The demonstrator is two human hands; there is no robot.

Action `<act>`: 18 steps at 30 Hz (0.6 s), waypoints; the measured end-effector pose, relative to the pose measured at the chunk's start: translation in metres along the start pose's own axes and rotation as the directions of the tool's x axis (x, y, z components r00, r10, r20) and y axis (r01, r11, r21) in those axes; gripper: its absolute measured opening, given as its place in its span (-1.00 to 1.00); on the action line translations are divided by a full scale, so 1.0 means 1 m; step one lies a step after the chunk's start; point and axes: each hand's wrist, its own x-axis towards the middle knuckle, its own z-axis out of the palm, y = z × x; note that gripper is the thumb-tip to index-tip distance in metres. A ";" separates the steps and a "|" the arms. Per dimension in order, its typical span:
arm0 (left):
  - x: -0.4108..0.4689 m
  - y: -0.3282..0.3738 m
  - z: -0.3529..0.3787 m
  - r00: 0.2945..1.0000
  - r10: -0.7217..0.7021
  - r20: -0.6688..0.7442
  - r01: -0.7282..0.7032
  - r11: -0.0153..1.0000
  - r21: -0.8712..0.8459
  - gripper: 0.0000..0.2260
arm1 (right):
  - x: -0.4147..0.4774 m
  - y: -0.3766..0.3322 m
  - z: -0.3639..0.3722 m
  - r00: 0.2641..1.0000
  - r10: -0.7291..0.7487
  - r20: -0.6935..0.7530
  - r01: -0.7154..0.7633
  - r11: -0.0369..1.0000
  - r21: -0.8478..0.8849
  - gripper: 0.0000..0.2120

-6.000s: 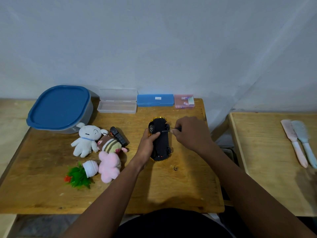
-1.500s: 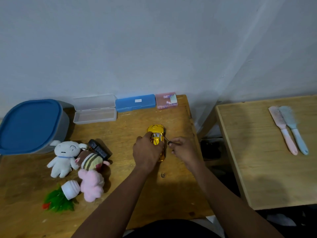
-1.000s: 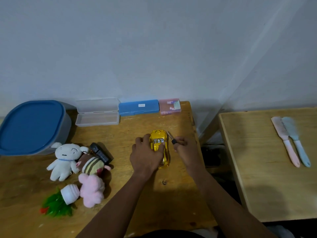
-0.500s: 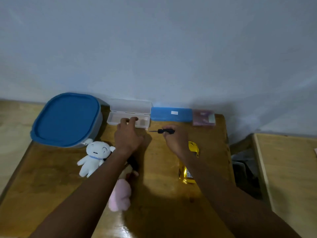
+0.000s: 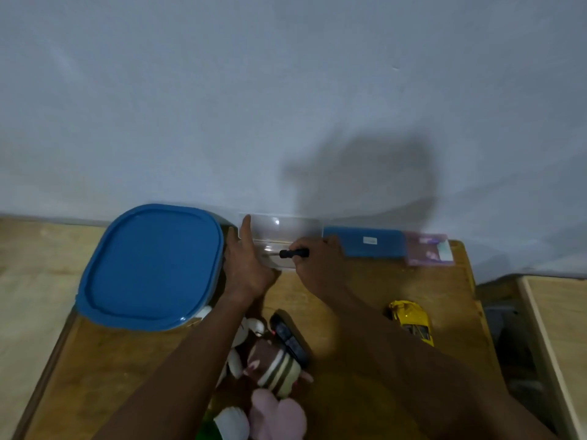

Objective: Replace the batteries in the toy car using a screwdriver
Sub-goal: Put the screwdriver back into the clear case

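The yellow toy car [image 5: 412,322] stands on its wheels on the wooden table [image 5: 365,290], to the right of my right forearm, with no hand on it. My right hand [image 5: 313,260] pinches the small black-handled screwdriver [image 5: 292,253] and holds it level over the open clear plastic case [image 5: 282,246] at the back of the table. My left hand [image 5: 246,265] holds the left end of that case, its fingers straight against the raised lid [image 5: 286,225]. Whether the case holds anything is hidden by glare.
A large grey tub with a blue lid [image 5: 149,265] sits back left. A blue case [image 5: 363,246] and a pink box [image 5: 427,250] line the wall. Plush toys [image 5: 273,369] and a black remote [image 5: 290,339] lie under my left forearm. A second table [image 5: 559,328] stands right.
Six seconds ago the car lay upside down under the screwdriver. It was since turned upright and let go. Both hands reached to the clear case, whose lid now stands raised.
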 end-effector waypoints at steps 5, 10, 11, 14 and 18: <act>0.007 -0.007 0.004 0.999 0.008 0.043 -0.005 0.997 -0.083 0.13 | 0.006 -0.003 0.009 0.999 -0.030 0.033 0.033 0.996 -0.080 -0.83; 0.004 -0.011 0.007 1.000 0.015 0.026 -0.012 0.993 -0.120 0.20 | 0.006 0.000 0.019 0.999 -0.032 0.004 0.032 0.998 -0.054 -0.82; 0.004 -0.011 0.007 1.000 0.014 0.022 -0.012 0.992 -0.127 0.20 | 0.005 0.001 0.019 1.000 -0.019 -0.006 0.018 0.999 -0.030 -0.83; 0.002 -0.010 0.006 1.000 0.005 0.019 -0.002 0.988 -0.152 0.23 | 0.005 0.006 0.016 0.973 0.019 -0.228 -0.013 1.000 0.027 -0.90; -0.001 -0.006 0.003 1.000 -0.016 0.005 0.017 0.977 -0.214 0.28 | 0.005 0.007 0.004 0.916 0.186 -0.354 -0.092 0.959 0.267 -0.69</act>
